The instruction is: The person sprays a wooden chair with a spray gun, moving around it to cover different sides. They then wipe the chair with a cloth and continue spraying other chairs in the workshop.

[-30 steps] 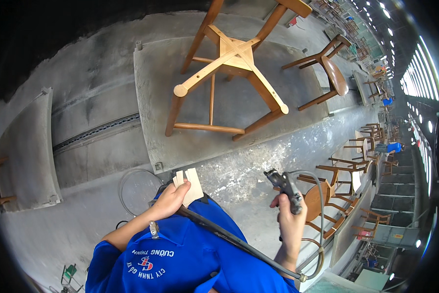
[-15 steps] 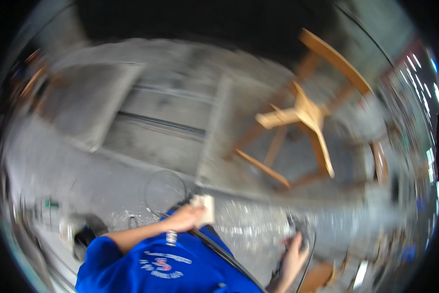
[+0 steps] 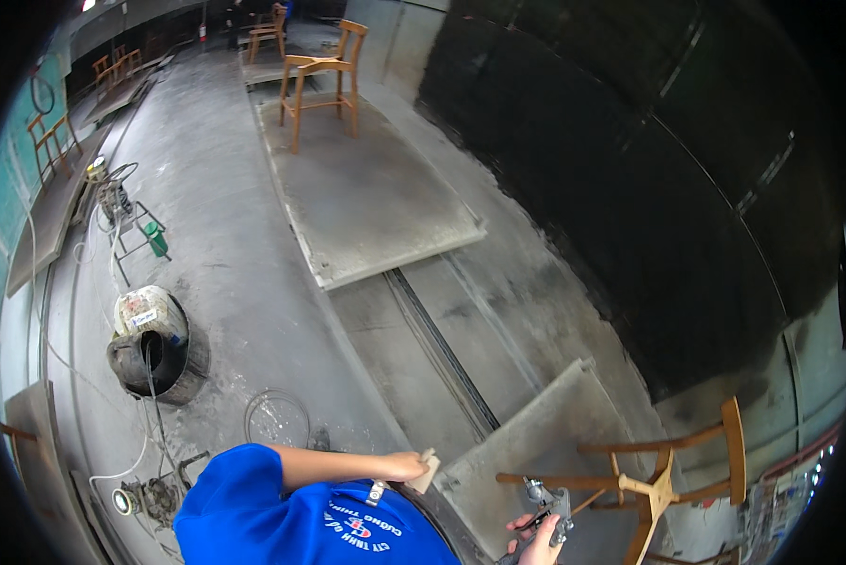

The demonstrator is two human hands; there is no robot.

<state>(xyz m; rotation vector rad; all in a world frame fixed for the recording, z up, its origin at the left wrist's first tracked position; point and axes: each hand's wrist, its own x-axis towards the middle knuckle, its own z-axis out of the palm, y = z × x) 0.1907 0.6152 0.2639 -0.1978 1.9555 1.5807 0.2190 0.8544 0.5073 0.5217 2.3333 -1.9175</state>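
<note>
Two hands show at the lower edge. The left hand (image 3: 406,464) is closed around one small pale block (image 3: 426,470), likely a sanding block, held just above the near corner of a grey floor panel (image 3: 536,424). The right hand (image 3: 536,539) grips one metal spray gun (image 3: 547,507) by its handle, its nozzle near the overturned wooden chair (image 3: 663,480) lying on that panel.

Chairs: one on its side by the right hand, one upright on the far grey panel (image 3: 376,207), one more behind it (image 3: 270,26), and at least two against the left wall (image 3: 51,141), partly hidden.

One drum wrapped in black sheet (image 3: 154,344) stands to the left, with hoses coiling from it across the floor (image 3: 216,254). A small green-footed stand (image 3: 145,231) sits farther back.

Between the two panels runs a dark floor track (image 3: 442,348). The concrete floor is grey and dusty, with broad open room down the middle. A tall dark wall (image 3: 649,188) closes the right side.
</note>
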